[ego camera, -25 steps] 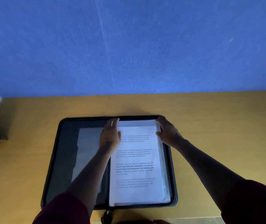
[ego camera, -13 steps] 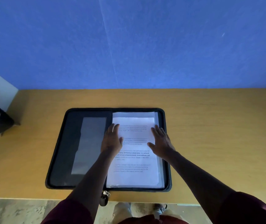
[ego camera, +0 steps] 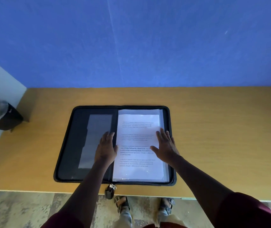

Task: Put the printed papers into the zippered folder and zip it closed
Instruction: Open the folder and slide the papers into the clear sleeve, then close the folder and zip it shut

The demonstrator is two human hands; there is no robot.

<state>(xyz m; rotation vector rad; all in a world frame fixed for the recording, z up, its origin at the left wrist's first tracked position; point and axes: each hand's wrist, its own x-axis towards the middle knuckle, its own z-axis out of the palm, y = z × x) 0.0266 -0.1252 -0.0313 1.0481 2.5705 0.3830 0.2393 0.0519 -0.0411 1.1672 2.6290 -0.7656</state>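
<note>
A black zippered folder (ego camera: 69, 142) lies open flat on the wooden table, with a grey clear pocket on its left half. The printed papers (ego camera: 138, 129) lie on the right half, white sheets with blocks of text. My left hand (ego camera: 106, 148) rests flat with straight fingers over the folder's spine, at the papers' left edge. My right hand (ego camera: 165, 145) lies flat on the right side of the papers, fingers spread. The zipper pull (ego camera: 110, 190) hangs over the table's front edge below the spine.
The wooden table (ego camera: 222, 137) runs to a blue wall behind. A dark pot with a leafy plant (ego camera: 1, 116) stands off the table's left end. Floor and my sandalled feet (ego camera: 123, 204) show below the front edge.
Both hands slid down from the top edge of the papers toward the middle. My left hand shifted left onto the spine. The view pulled back and tilted down, revealing the floor.
</note>
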